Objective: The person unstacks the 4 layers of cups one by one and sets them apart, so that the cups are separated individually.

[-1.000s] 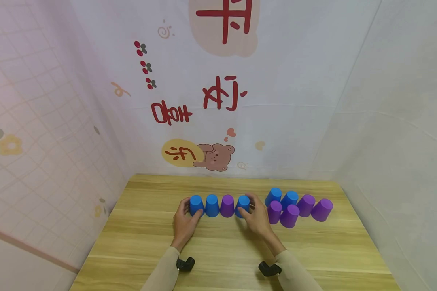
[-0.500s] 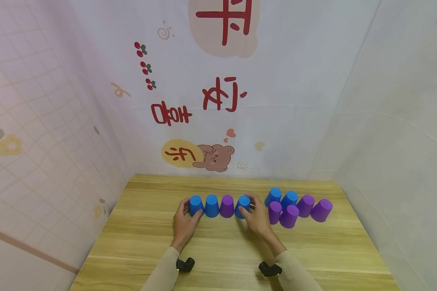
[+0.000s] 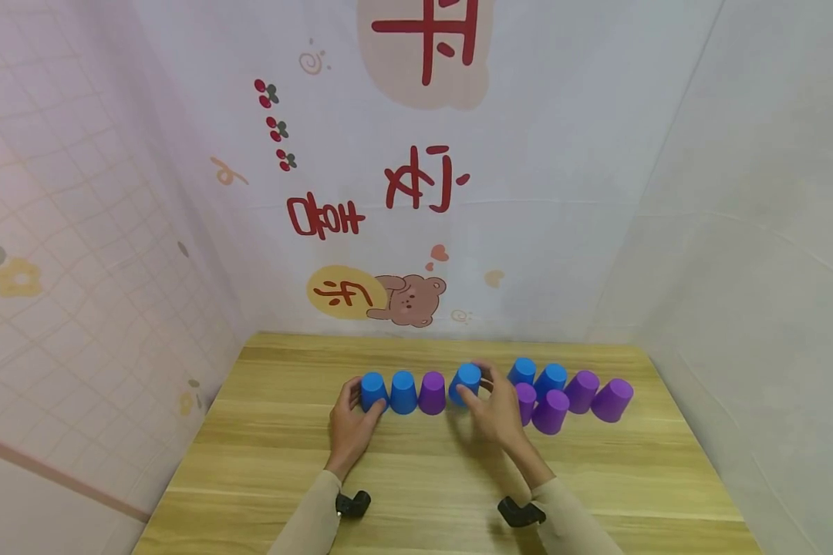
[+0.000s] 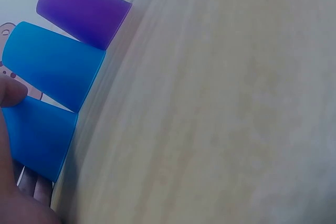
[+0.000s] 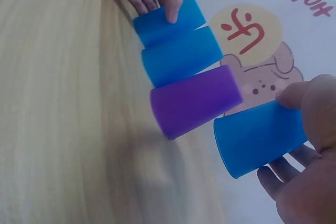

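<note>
Upside-down plastic cups stand in a row on the wooden table (image 3: pixel 389 478). At the row's left end my left hand (image 3: pixel 350 432) grips a blue cup (image 3: pixel 372 391), thumb on its near side and fingers round the far side. Beside it come another blue cup (image 3: pixel 403 393) and a purple cup (image 3: pixel 432 395), edges touching or nearly so. My right hand (image 3: pixel 496 408) holds a further blue cup (image 3: pixel 466 378) between thumb and fingers. In the right wrist view this held cup (image 5: pixel 257 137) is raised off the table, apart from the purple cup (image 5: pixel 194 100).
To the right of my right hand stands a cluster of upside-down cups: two blue cups (image 3: pixel 551 379) at the back and several purple cups (image 3: pixel 612 401) in front and to the right. A white printed cloth (image 3: pixel 541 231) hangs behind the table.
The blue cup in my right hand has risen off the table and shifted slightly right, away from the purple cup. My left hand and the other cups have stayed put.
</note>
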